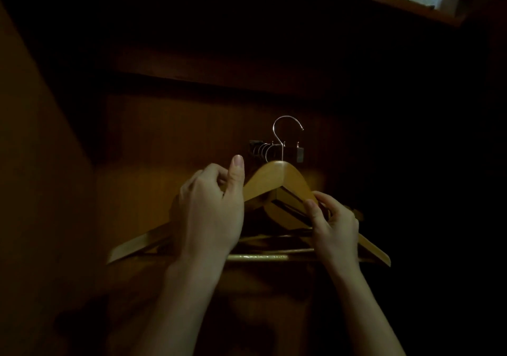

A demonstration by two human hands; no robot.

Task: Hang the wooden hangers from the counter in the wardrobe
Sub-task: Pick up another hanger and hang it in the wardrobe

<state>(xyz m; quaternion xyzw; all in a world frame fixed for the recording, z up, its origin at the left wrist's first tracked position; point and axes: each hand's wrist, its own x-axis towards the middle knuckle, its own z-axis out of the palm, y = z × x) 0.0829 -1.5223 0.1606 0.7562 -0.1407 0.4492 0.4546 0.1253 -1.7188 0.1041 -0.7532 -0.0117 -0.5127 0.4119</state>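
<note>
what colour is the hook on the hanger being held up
Silver metal hook, on a light wooden hanger; head view.

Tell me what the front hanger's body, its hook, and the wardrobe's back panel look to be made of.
Hanger body: wood with a smooth honey-coloured finish, apparently varnished; a joint line shows at the peak. Hook: thin bright metal wire, probably chrome or steel, given its silvery glint. Wardrobe back panel: looks like reddish-brown wood or veneer with faint vertical grain, though the dim light leaves that open.

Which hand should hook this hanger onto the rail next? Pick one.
Right. The right hand pinches the front hanger on its arm, under the free hook; the left hand is at its other shoulder, grip unclear.
</note>
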